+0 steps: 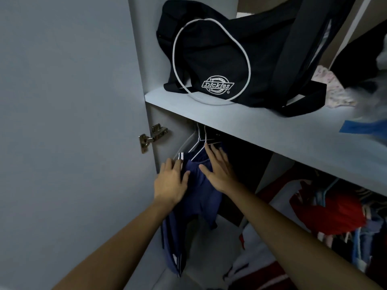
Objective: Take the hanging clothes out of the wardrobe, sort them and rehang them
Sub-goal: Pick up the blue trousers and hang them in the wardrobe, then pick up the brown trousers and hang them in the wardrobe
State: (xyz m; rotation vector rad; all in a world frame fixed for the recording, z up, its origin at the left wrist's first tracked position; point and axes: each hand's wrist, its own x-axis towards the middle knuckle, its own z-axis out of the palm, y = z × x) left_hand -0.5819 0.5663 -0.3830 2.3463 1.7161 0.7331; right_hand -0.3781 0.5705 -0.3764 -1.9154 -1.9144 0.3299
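Up close, two bare hands reach into the left end of the wardrobe (144,59), under its shelf (261,130). One navy garment (196,197) with white stripes hangs there on a white hanger (199,146), close to the wardrobe's left wall. The left hand (170,183) lies flat against the garment's striped left edge, fingers straight and spread, gripping nothing. The right hand (219,170) lies flat on the right side of the same garment, fingers straight, its fingertips reaching up to the hanger's lower wire. At least two white hanger hooks show above, though the dark under the shelf makes the exact count hard to read.

On the shelf stands one black bag (226,59) trimmed with a white piping loop; its embroidered white badge reads "Dickies". To the bag's right lie one pale patterned cloth (333,88) and one blue piece (364,127) at the shelf's front edge, both blurred. One metal hinge (151,136) joins the open door (62,122) to the wardrobe's side panel. Further right under the shelf hangs a crowded row of clothes, a red garment (326,212) plainest among them, too tightly packed to count.
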